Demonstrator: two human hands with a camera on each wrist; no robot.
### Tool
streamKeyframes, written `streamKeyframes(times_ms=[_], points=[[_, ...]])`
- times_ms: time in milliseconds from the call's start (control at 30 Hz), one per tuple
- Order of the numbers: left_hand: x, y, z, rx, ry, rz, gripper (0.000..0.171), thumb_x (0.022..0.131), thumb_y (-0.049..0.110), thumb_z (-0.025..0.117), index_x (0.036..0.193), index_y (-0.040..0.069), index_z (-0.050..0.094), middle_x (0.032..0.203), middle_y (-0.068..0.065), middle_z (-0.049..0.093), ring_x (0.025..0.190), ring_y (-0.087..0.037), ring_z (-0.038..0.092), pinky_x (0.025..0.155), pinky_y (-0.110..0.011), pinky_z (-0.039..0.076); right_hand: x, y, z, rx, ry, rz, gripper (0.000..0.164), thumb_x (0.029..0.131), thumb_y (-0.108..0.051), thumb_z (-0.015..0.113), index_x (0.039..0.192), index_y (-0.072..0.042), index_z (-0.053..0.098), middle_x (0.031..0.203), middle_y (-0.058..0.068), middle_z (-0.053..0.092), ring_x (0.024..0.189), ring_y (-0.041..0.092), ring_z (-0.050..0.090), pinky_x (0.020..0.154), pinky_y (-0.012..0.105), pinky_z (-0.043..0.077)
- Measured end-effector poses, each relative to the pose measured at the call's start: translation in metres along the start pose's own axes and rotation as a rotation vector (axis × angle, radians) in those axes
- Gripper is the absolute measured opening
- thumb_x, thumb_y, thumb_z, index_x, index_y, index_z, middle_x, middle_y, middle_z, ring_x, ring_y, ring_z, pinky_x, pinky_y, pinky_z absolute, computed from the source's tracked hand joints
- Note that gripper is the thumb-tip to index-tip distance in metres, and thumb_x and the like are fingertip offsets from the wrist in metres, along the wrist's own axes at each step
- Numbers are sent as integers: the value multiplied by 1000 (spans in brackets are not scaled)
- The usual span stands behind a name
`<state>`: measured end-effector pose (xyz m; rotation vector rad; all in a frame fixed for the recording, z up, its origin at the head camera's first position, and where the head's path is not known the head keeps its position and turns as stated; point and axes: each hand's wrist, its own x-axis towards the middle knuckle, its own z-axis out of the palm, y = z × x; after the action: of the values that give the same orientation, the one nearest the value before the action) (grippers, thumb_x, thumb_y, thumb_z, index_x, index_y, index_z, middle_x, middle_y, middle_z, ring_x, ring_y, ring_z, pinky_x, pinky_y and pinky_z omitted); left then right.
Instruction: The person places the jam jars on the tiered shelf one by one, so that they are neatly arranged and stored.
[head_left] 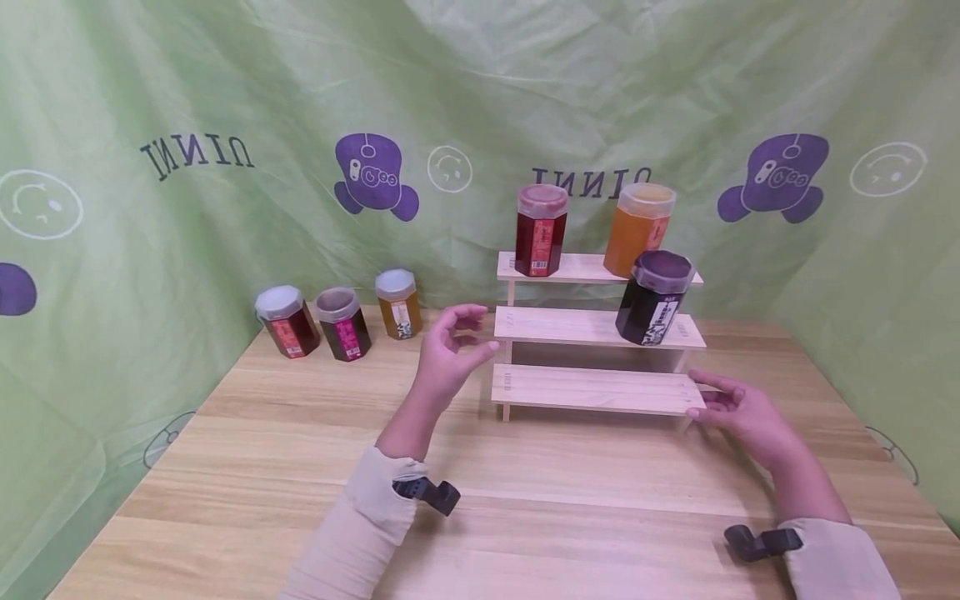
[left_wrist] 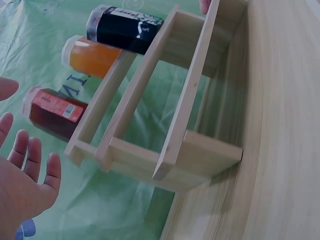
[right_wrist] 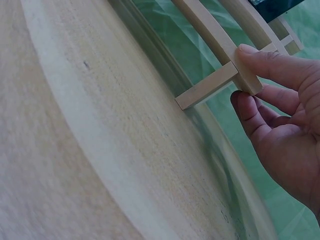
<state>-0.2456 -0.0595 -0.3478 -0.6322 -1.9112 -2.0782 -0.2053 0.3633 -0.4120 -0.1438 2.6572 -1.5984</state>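
A three-step wooden display rack (head_left: 592, 390) stands on the table. My right hand (head_left: 750, 421) pinches the right end of its lowest step, thumb and fingers on either side of the board (right_wrist: 250, 82). Just left of the rack my left hand (head_left: 450, 354) is held with fingers relaxed and apart, holding nothing. On the top step sit a dark red jar (head_left: 542, 233) at the left and an orange jar (head_left: 637, 225) at the right. A nearly black jar (head_left: 656, 300) stands at the right of the middle step, partly overlapping the orange one. The lowest step bears no jar.
Further left on the table stand a red jar (head_left: 288, 323) with a white lid, a dark jar (head_left: 343, 325) with a pink label and an amber jar (head_left: 399, 305). A green printed cloth (head_left: 465, 92) hangs behind and along both sides of the wooden table (head_left: 570, 508).
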Motion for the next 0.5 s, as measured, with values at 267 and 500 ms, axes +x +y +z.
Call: streamKeyframes(times_ms=[267, 500], points=[[-2, 4, -18, -2, 11, 15, 48, 77, -10, 69, 122, -10, 52, 119, -16, 56, 111, -27, 53, 100, -57, 42, -1, -1, 0, 12, 0, -3, 71, 87, -15, 74, 144, 5, 37, 120, 8, 61, 95, -4, 59, 82, 14, 50], [-5, 7, -34, 46, 31, 25, 48, 80, -8, 69, 125, -8, 52, 124, -16, 54, 116, -25, 51, 103, -49, 43, -1, -2, 0, -8, -1, 6, 72, 88, -17, 74, 145, 5, 36, 124, 18, 58, 96, -4, 57, 81, 14, 50]])
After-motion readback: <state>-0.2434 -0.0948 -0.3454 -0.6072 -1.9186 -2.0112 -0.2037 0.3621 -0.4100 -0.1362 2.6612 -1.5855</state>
